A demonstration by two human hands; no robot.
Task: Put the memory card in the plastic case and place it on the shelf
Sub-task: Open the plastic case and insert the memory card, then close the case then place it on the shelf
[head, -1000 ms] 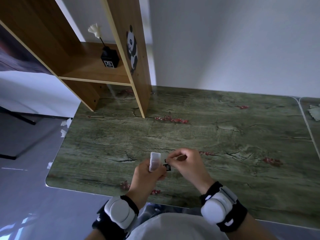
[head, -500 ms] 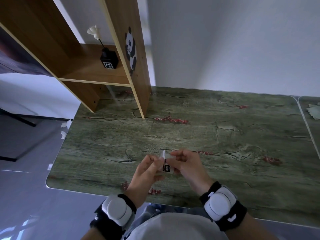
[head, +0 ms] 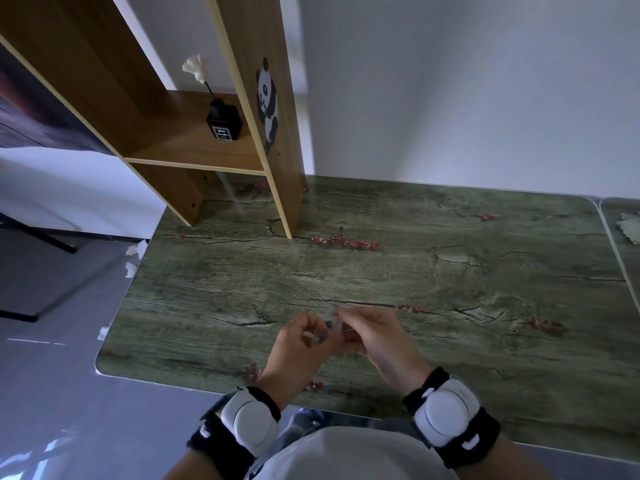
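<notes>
Head view, 2 hands [head: 346, 344] pinching blurred plastic case [head: 333, 323], card hidden

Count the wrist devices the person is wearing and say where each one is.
2. One white wrist device sits on the left wrist, bottom centre-left; the other wrist device sits on the right wrist, bottom centre-right. Both show fully; none seems hidden.

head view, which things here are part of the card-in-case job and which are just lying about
Part of the job:
- small clear plastic case, pinched between left hand and right hand
- brown wooden shelf
- memory card: hidden by the fingers, cannot tell

Just lying about:
- black square diffuser bottle with white flower
- panda sticker
- green wood-print table
</notes>
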